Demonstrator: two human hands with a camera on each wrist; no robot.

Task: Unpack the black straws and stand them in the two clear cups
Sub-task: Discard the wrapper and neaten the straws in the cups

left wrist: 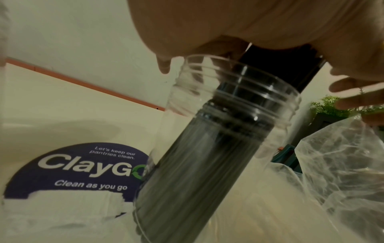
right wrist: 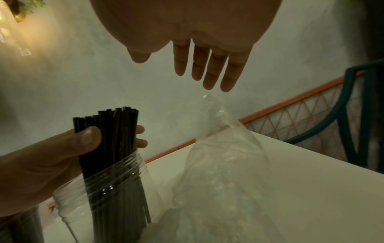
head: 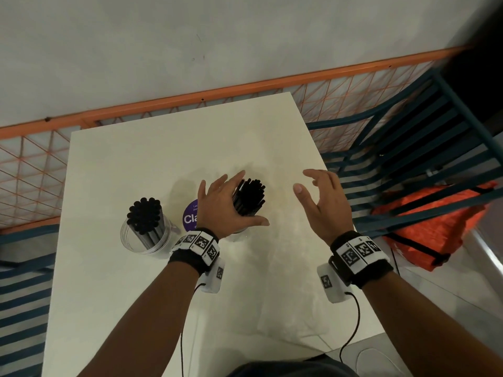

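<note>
A person stands at a white counter [head: 114, 164], both forearms reaching forward over it. The left hand [head: 217, 205] is wrapped around a bundle of black straws [head: 249, 197]: the thumb presses the near side and the fingertips curl round the far side, just above the rim of a clear cup [left wrist: 228, 102] that the straws stand in. In the left wrist view this cup and its straws look tilted. The right hand [head: 321, 202] hovers just right of the bundle, palm toward it, fingers straight and slightly spread, gripping nothing. Below its fingertips a crumpled clear plastic bag [right wrist: 218, 164] rises from the counter. At the counter's left, well apart from the hands, a second clear cup [head: 136, 240] holds more black straws upright. A purple round sticker [head: 190, 217] lies between the two cups.
</note>
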